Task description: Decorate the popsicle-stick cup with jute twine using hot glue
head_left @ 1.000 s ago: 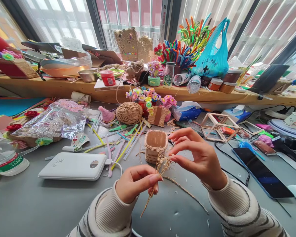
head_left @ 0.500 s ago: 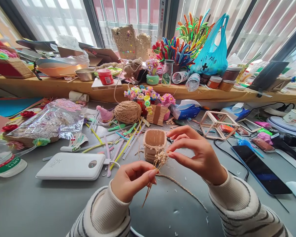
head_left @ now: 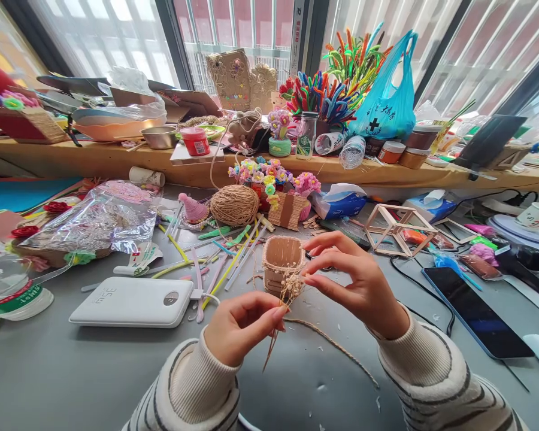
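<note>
Left hand (head_left: 240, 326) pinches dried sprig (head_left: 282, 311) at its stems, right hand (head_left: 354, 284) pinches its tip, just at 6 o'clock of basket (head_left: 282, 263) over tabletop (head_left: 72, 371); looks light, brittle, best held low on stems.

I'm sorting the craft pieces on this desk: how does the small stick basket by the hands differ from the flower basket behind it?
The small stick basket looks empty; the flower basket is packed with colourful flowers. The small one stands near the right hand; the flower one sits farther back, beside the twine ball. Both are tan.
</note>
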A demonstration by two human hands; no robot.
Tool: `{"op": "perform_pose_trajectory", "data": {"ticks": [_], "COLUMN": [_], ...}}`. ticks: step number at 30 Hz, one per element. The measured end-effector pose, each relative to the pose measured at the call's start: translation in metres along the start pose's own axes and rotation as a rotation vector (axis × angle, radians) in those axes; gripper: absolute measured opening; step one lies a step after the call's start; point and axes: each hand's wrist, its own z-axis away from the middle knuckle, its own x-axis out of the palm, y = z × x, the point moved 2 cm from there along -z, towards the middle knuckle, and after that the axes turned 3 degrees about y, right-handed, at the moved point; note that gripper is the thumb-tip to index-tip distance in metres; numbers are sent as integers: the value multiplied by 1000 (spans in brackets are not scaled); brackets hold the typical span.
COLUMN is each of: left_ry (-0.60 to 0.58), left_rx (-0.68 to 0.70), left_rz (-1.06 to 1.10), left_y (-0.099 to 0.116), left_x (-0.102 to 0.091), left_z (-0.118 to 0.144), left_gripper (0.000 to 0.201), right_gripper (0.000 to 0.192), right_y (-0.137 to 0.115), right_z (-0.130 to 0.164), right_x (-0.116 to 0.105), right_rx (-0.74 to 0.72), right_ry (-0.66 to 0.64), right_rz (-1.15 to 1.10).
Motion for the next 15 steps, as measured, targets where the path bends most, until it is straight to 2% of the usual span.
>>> {"op": "perform_pose_trajectory", "data": {"ticks": [12, 15], "left_ry": [27, 81], "left_rx": [117, 124], "left_rz": [-113, -129], "left_y": [2, 4], "left_x": [-1, -9], "left_z": [1, -2], "left_gripper": [21, 21], "right_gripper": [6, 9], "right_y": [2, -4], "right_z": [0, 1], "right_x": [-1, -6], "right_rx": [-23, -25], "right_ry": [-26, 72], "right_rz": [-10, -24]}}
